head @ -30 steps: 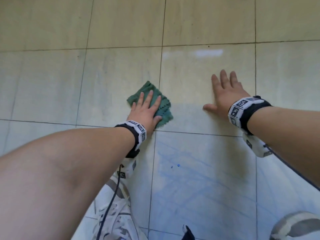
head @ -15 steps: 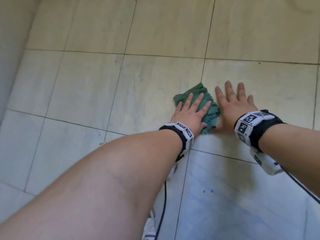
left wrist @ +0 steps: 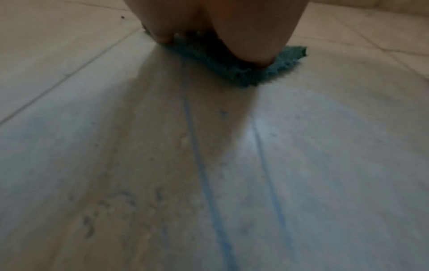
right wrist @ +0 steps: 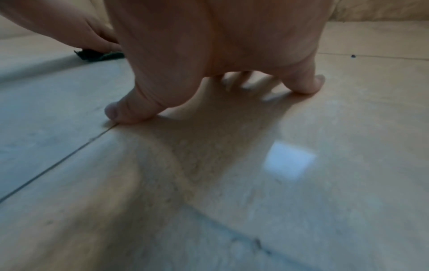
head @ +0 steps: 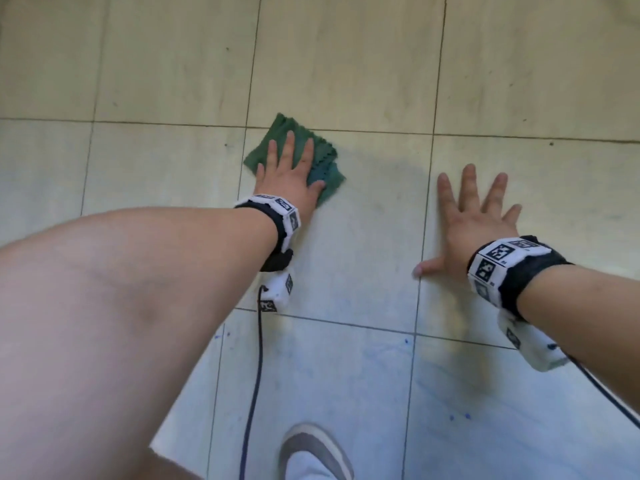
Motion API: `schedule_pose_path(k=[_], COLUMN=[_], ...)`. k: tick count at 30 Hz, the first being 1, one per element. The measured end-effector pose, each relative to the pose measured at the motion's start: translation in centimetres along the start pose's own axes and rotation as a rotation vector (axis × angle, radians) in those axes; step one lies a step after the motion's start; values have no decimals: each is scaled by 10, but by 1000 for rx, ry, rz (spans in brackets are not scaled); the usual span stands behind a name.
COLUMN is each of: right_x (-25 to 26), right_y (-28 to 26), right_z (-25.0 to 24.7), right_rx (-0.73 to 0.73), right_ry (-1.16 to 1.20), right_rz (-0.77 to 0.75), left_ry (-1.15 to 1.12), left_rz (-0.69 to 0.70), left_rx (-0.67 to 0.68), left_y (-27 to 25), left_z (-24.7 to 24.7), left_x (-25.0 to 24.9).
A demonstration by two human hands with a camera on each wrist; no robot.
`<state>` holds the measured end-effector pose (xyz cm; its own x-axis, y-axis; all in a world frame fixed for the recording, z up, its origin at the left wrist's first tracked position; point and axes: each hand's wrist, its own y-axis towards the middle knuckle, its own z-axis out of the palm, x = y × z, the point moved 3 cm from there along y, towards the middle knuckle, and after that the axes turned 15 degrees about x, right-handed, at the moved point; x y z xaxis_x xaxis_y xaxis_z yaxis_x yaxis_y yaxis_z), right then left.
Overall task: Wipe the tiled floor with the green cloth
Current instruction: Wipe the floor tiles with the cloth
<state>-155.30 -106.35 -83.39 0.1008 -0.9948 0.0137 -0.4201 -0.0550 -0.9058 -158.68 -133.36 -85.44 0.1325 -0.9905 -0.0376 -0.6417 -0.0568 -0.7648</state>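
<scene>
Item: left hand [head: 287,174]. Lying flat, fingers straight and slightly spread, pressing down on the green cloth [head: 325,169]; nothing is being gripped or pinched.

Item: green cloth. Lying folded on the tiled floor [head: 363,244], directly under the left palm and fingers, its edges showing beyond the fingertips and on the thumb side. One corner is reaching past a grout line ahead of the fingers. In the left wrist view the cloth [left wrist: 234,71] is sitting flattened beneath the heel of the hand.

Item: right hand [head: 474,220]. Resting well apart from the cloth, fingers splayed and straight, thumb out toward the left hand; fingertips [right wrist: 308,86] are touching bare tile. It is holding nothing and appears to be bracing the body.

Item: floor markings. Faint blue lines and specks [left wrist: 202,165] are showing on the tiles behind the left wrist, toward the person.

Step in hand, as judged: a wiping stroke is under way, with much of the floor unwiped.

Next move, as judged: keeping steady downward pressure while sliding the cloth, probably back toward the blue marks, without letting it bunch.
</scene>
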Motion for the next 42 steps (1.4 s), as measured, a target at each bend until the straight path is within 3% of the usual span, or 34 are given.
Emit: schedule_pose_path(k=[2,6,8,11,14,18,20,22,27,30,33,38,40,42], right_x=[3,10,11,11,11,10,9,8,12,14,13,12,12,12], right_y=[-1,0,2,5,4,4,5,6,6,8,7,5,5,4], right_z=[-3,-9,-9,-8,-8,-8,-7,-7,-11,-11,-9,-7,-5,-4], right_rx=[5,20,21,14,7,-6,-6,-12,9,11,-6,-20,-27,-29], right_ry=[3,6,-1,-4,-3,-9,-13,-24,-31,-44,-54,-70,-80,-91], right_rz=[6,18,25,17,3,-9,-24,-35,-38,-34,-42,-72,-87,-90], left_ry=[43,247,261,273,181,-121,-233,-195,13,59,-17,-265,-270,-228], left_rz=[10,288,324,340,232,-138,-267,-250,50,111,31,-332,-358,-300], left_rx=[-10,74,74,49,-11,-118,-116,-101,-36,-5,-53,-24,-10,1], left_y=[-2,-21,-22,-19,-6,2,-8,-19,-47,-52,-48,-61,-75,-84], left_z=[3,33,43,37,14,2,13,25,66,75,68,66,79,91], left_x=[-6,-82,-104,-99,-59,28,45,25,-68,-84,-58,42,49,28])
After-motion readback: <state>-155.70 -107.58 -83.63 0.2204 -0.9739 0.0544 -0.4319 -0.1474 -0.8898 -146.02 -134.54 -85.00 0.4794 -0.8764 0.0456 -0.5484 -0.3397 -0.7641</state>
